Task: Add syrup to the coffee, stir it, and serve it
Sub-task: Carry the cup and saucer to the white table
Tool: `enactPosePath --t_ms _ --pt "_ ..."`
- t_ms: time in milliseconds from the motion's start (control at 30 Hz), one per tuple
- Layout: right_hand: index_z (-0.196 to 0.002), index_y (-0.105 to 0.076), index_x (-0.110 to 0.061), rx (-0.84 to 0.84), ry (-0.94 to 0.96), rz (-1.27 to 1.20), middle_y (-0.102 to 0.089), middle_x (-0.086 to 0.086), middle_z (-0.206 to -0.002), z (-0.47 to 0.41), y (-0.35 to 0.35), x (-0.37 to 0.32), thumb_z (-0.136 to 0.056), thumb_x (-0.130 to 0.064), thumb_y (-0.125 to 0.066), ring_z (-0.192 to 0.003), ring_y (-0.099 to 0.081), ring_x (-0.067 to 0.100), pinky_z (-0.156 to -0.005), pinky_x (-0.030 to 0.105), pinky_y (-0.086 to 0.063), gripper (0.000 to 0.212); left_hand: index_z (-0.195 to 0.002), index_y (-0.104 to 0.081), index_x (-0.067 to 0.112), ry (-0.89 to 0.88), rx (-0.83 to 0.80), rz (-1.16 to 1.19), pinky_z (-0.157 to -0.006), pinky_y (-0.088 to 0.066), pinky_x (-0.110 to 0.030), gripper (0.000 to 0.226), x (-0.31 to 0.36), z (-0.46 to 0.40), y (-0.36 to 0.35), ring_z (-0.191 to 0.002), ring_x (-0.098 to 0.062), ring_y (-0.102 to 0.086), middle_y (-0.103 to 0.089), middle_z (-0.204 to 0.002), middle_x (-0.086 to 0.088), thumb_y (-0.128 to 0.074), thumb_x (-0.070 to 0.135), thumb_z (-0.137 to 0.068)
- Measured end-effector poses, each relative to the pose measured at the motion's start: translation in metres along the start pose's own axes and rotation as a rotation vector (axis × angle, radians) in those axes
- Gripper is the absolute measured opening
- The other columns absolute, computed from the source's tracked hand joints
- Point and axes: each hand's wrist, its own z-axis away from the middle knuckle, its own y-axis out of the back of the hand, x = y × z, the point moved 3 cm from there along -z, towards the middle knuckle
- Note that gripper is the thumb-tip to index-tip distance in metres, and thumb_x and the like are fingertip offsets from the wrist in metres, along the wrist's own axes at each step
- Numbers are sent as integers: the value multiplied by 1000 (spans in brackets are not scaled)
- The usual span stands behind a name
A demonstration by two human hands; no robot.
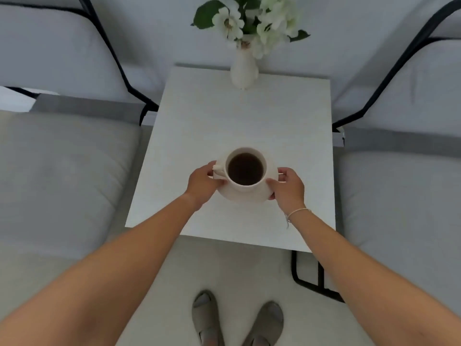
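Note:
A white cup full of dark coffee stands on a white saucer, over the middle of a white side table. My left hand grips the saucer's left rim, beside the cup's handle. My right hand grips the saucer's right rim, thumb on top. I cannot tell whether the saucer rests on the table or hovers just above it. No syrup or spoon is in view.
A white vase of white flowers stands at the table's far edge. Grey cushioned seats with black frames flank the table, one on the left and one on the right. My feet in grey shoes stand at the near edge.

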Motion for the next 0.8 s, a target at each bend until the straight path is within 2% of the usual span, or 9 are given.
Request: enactPosePath --t_ms 267,433,500,567,667,800 --pt "-104 -55 -15 1 -4 17 -58 5 -98 -29 -21 36 -82 -3 -59 -87 -58 24 -38 12 -48 25 -121 -64 16 29 20 -40 -90 -46 -34 42 -37 -27 -10 -95 -18 -54 -63 -102 -4 -63 3 -81" --pt "-111 -60 -10 44 8 75 -58 5 -104 -36 -26 45 -82 -5 -62 -96 -59 27 -57 28 -56 30 -121 -63 16 27 28 -51 -97 -47 -39 42 -45 -34 -13 -105 -24 -57 -65 -115 -10 -63 5 -81" --pt "-111 -61 -9 62 14 123 -59 9 -109 -40 -26 47 -81 -6 -63 -99 -60 29 -71 40 -59 30 -121 -63 15 22 24 -61 -95 -47 -38 41 -47 -37 -15 -103 -23 -57 -65 -116 -12 -64 5 -81" --pt "-110 -62 -9 72 8 148 -59 11 -112 -43 -27 50 -81 -7 -64 -99 -60 29 -83 46 -56 30 -120 -64 14 19 20 -69 -91 -47 -34 40 -49 -39 -17 -99 -21 -56 -66 -115 -12 -65 5 -81" --pt "-109 -61 -9 73 -5 149 -59 12 -113 -45 -28 55 -81 -7 -64 -99 -60 29 -86 47 -55 29 -118 -65 14 11 8 -87 -80 -42 -24 38 -52 -41 -19 -93 -19 -57 -68 -110 -12 -65 5 -81" --pt "-109 -61 -9 78 2 149 -60 12 -112 -47 -30 60 -81 -7 -64 -99 -60 29 -86 47 -55 29 -119 -64 14 -11 5 -98 -80 -40 -23 38 -55 -44 -21 -94 -19 -57 -68 -110 -11 -63 5 -82"
